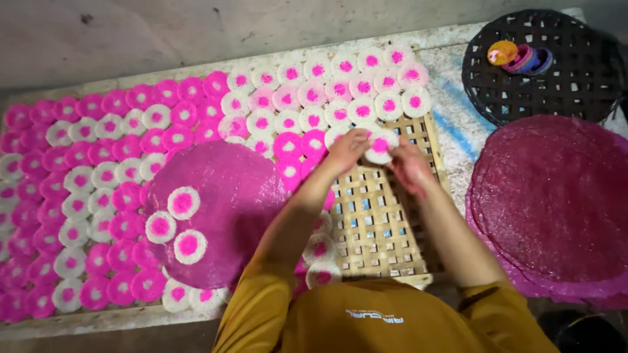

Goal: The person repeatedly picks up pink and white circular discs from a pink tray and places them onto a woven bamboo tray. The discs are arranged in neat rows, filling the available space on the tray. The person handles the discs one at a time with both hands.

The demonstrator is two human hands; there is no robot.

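Observation:
My left hand [345, 151] and my right hand [409, 165] meet over the woven bamboo tray [386, 229], both pinching one small white disc with a pink centre [381, 145]. Rows of small white and pink round discs [340, 88] cover the far part of the tray and stretch away to the left [78, 196]. A large round magenta sheet [229, 196] lies on the discs left of my left arm, with three white, pink-centred discs [183, 202] on top.
A stack of large magenta sheets [556, 202] lies at the right. Behind it sits a dark round woven basket [543, 78] holding small coloured ring-shaped cutters [520, 57]. The tray's bare lattice shows under my forearms.

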